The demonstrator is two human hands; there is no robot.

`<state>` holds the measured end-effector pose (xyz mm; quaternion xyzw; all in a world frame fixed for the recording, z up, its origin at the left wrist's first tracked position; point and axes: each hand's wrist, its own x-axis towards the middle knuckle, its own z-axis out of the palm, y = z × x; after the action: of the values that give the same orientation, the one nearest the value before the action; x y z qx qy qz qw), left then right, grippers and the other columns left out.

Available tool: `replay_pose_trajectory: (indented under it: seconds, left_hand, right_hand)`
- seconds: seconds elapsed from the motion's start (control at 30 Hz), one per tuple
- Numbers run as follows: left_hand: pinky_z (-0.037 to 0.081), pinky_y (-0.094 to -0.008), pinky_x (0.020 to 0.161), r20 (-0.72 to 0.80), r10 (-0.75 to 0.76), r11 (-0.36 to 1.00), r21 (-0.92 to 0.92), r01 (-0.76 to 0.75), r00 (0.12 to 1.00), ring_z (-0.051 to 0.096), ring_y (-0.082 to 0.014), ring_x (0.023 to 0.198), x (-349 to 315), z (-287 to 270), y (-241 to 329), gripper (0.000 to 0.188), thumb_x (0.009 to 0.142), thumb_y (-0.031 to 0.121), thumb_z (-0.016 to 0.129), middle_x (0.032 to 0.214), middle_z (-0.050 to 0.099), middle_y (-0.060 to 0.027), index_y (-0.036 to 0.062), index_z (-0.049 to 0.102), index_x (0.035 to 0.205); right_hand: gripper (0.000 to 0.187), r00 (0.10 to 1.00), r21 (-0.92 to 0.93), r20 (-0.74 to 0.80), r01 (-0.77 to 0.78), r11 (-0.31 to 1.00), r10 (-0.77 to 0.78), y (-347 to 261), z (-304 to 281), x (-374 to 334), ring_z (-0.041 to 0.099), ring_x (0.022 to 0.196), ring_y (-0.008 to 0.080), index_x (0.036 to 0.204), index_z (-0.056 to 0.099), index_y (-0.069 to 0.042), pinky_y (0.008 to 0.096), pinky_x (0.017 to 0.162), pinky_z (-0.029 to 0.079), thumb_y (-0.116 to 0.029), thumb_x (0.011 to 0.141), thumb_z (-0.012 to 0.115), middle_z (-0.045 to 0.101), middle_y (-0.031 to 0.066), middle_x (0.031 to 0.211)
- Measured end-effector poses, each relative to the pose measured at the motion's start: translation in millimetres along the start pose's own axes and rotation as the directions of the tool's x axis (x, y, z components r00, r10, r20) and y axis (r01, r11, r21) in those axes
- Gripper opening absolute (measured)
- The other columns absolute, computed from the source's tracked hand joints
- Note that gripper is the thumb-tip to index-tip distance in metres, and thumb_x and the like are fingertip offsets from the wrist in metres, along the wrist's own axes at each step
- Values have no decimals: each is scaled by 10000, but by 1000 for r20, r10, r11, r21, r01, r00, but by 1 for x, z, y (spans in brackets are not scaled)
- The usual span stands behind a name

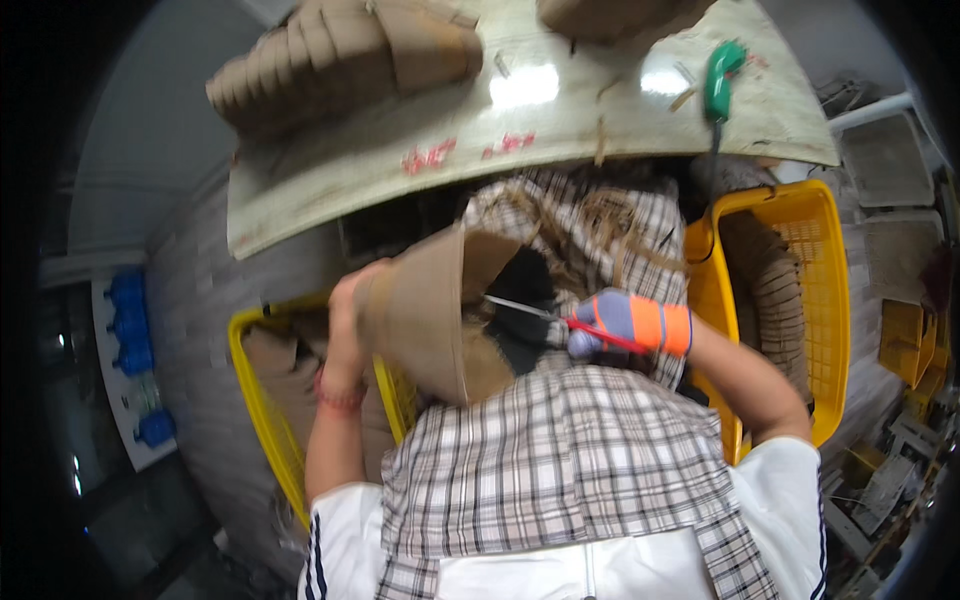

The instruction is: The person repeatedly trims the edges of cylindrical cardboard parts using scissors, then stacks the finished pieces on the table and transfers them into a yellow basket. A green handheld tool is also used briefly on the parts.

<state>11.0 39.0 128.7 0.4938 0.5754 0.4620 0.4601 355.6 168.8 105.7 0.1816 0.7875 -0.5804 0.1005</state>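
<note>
A stiff, brown, cup-shaped fabric piece (412,318) is held above the lap, tilted so that its wide mouth faces right; a black patch (525,300) shows at the mouth. The bare left hand (347,325) grips the narrower outer side, its fingers largely hidden. The right hand (615,325), in a lavender-and-orange glove, is closed around a slim red-handled metal tool (612,336), apparently scissors, whose tip points into the mouth. The hands are apart, the piece between them.

Work on this piece appears under way. Brown stringy scraps (610,215) lie on plaid cloth beyond it, suggesting trimming; blur hides whether any of the rim remains untrimmed. Similar pieces fill a yellow plastic crate at left (262,425) and a yellow lattice-sided crate at right (827,300); a nested brown row (340,60) lies on the pale bench (560,130). Which are finished cannot be told.

The bench's near edge bounds the work ahead, the crates bound it at either side, and the plaid apron (560,460) lies toward the body. The tool has some room within the mouth; the right forearm passes close to the right crate.
</note>
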Motion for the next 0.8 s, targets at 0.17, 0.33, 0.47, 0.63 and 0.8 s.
replay_pose_trajectory:
  seconds: [0.17,0.33,0.47,0.63,0.8]
  left_hand:
    - [531,-352,768,301,449,390,781,-488,841,683,-299,832,9,10,140,359,747,117,588,969,695,-196,-62,661,1050]
    - [552,-398,783,549,610,-123,778,-616,571,683,-300,840,68,38,239,306,761,20,590,957,694,-167,-40,658,1053]
    - [534,-420,888,684,633,-492,716,-494,362,678,-295,874,159,69,289,296,755,26,592,978,694,-123,6,662,1041]
    - [505,-387,937,829,520,-637,537,-553,207,666,-234,820,267,144,314,286,772,68,603,986,675,-83,39,615,1056]
    - [502,-344,876,832,214,-784,459,-419,512,638,-177,885,352,199,293,240,811,99,620,950,665,-41,126,647,1048]
  right_hand:
    - [586,923,162,-219,355,921,-317,58,23,-32,587,733,287,923,688,-42,349,720,473,-557,965,411,604,131,781]
    - [557,911,358,-347,350,866,-224,61,35,-30,444,447,97,871,694,-51,253,458,367,-499,1005,391,492,6,528]
    - [649,813,81,-392,497,864,-431,70,35,-24,516,528,170,966,662,-72,307,555,435,-582,995,262,526,38,624]
    - [665,795,274,-474,542,794,-379,77,47,-30,466,496,117,948,656,-41,259,505,395,-620,969,331,499,8,593]
    - [641,914,562,-373,359,745,-159,68,39,-35,456,491,75,960,659,-29,231,476,363,-637,922,460,521,2,583]
